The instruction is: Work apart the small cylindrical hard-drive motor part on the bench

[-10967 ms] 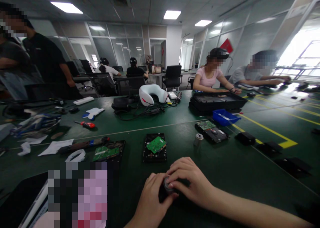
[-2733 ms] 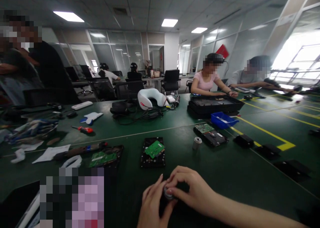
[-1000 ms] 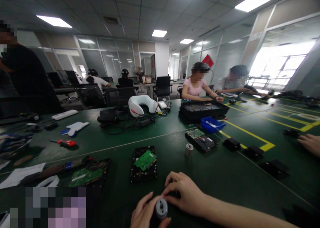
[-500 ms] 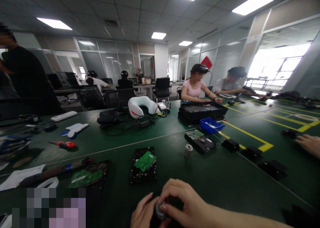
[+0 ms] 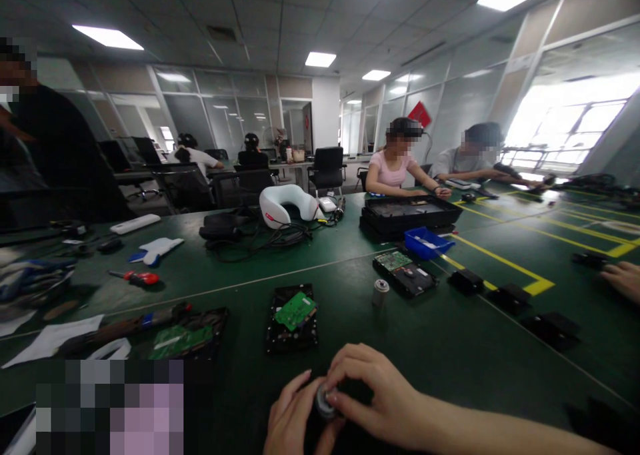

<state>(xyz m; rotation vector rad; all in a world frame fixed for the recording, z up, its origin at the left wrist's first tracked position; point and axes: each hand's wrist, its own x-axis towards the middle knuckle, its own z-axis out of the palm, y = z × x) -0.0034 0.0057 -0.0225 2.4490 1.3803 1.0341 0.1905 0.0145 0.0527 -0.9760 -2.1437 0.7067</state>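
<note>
At the bottom centre, my left hand (image 5: pixel 295 418) is wrapped round a small round metal part (image 5: pixel 326 402). The thumb and fingertips of my right hand (image 5: pixel 370 392) pinch at the top of that same part. Beyond my hands lies a black hard drive (image 5: pixel 280 338) with a green circuit board (image 5: pixel 296 310) on it. A silver metal cylinder (image 5: pixel 381 294) stands upright on the green table, beyond my right hand. Farther back is another drive (image 5: pixel 413 276) with a green board at its left end.
A blue tray (image 5: pixel 427 244) sits before a black open case (image 5: pixel 410 215). Left are a red screwdriver (image 5: pixel 143 278), a power tool (image 5: pixel 120 328) and white gloves. A neck pillow (image 5: pixel 290 205) rests on cables. Black blocks (image 5: pixel 510 297) stand right; a person's hand (image 5: pixel 623 278) is at the right edge.
The view has shifted slightly, so things on the table appear a little higher and farther right. Both my hands remain on the round metal part.
</note>
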